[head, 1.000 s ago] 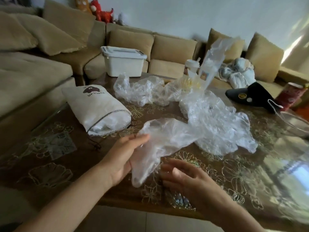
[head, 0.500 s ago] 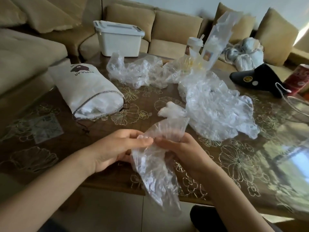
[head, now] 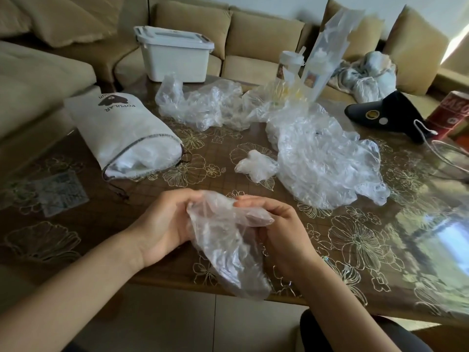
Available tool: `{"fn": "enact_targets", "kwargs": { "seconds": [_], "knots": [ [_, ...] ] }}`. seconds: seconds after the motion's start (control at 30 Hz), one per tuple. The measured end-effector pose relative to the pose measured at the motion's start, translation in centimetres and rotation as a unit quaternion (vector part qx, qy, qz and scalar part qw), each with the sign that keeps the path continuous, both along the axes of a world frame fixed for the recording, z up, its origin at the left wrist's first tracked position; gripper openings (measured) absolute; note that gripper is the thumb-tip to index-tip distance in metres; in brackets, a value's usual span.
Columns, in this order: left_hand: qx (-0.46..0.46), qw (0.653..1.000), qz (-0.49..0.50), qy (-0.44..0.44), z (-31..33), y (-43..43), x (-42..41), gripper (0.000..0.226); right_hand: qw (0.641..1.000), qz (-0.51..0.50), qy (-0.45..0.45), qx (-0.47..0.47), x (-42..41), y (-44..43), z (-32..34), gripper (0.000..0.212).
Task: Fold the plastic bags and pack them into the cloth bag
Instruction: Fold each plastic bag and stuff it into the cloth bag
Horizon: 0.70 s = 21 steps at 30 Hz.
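The left hand (head: 162, 224) and right hand (head: 281, 229) pinch a crumpled clear plastic bag (head: 228, 247) between curled fingers (head: 243, 202); beyond the fingers, a white drawstring cloth bag (head: 121, 133) lies on the counter (head: 355, 237).

Soft daylight from the right glares off the glossy table (head: 380, 250); wide-angle edges bend.

White lidded box (head: 175, 57) stands far-left; a red tin (head: 452, 115), perhaps, far-right.
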State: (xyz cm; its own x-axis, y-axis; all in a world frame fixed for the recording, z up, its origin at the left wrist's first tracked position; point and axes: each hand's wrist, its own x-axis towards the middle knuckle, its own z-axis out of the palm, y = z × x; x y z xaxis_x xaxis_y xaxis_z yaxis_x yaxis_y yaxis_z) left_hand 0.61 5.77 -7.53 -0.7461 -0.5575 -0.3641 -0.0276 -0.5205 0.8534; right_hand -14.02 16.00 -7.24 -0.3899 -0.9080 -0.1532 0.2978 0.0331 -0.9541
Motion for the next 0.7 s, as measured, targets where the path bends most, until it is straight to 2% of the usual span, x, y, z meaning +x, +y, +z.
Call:
{"fn": "enact_targets", "kwargs": {
  "seconds": [0.07, 0.17, 0.27, 0.4, 0.43, 0.47, 0.53, 0.57, 0.6, 0.63, 0.7],
  "knots": [
    [0.059, 0.997, -0.03, 0.032, 0.0, -0.3, 0.4, 0.055, 0.998, -0.018, 0.047, -0.022, 0.3, 0.0, -0.3, 0.038],
    [0.051, 0.99, -0.118, 0.055, -0.1, -0.2, 0.8, 0.067, 0.986, -0.05, 0.141, -0.074, 0.5, 0.0, -1.0, 0.035],
    [0.027, 0.991, -0.122, 0.045, -0.1, 0.2, 0.9, 0.053, 0.966, -0.042, 0.235, -0.099, 0.4, -0.3, -1.8, 0.039],
    [0.017, 0.999, -0.035, -0.01, -0.4, 0.1, 1.0, 0.03, 0.945, 0.023, 0.306, -0.116, 0.1, 0.2, -1.7, 0.052],
    [0.011, 1.0, -0.017, -0.015, -0.3, -0.2, 1.1, 0.03, 0.922, 0.034, 0.364, -0.125, -0.1, 0.4, -1.7, 0.063],
    [0.011, 1.0, -0.003, -0.016, -0.3, -0.2, 1.1, 0.031, 0.881, 0.038, 0.453, -0.129, -0.4, 1.0, -1.9, 0.076],
    [0.003, 1.0, 0.015, -0.019, -0.2, -0.8, 1.5, 0.034, 0.752, 0.039, 0.643, -0.139, -0.2, 1.4, -2.4, 0.098],
    [-0.005, 1.0, 0.016, -0.02, -0.1, -1.2, 1.7, 0.035, 0.698, 0.032, 0.7, -0.147, 0.2, 1.2, -2.5, 0.104],
    [-0.013, 1.0, 0.015, -0.022, -0.1, -1.3, 1.8, 0.035, 0.675, 0.025, 0.72, -0.156, 0.8, 1.2, -2.6, 0.101],
    [-0.026, 0.999, 0.017, -0.027, -0.1, -1.3, 1.8, 0.036, 0.674, 0.014, 0.717, -0.175, 1.4, 0.9, -2.5, 0.085],
    [-0.049, 0.998, 0.037, -0.033, 0.1, -1.1, 1.6, 0.035, 0.695, -0.001, 0.686, -0.216, 1.9, 0.7, -2.4, 0.04]
  ]
}}
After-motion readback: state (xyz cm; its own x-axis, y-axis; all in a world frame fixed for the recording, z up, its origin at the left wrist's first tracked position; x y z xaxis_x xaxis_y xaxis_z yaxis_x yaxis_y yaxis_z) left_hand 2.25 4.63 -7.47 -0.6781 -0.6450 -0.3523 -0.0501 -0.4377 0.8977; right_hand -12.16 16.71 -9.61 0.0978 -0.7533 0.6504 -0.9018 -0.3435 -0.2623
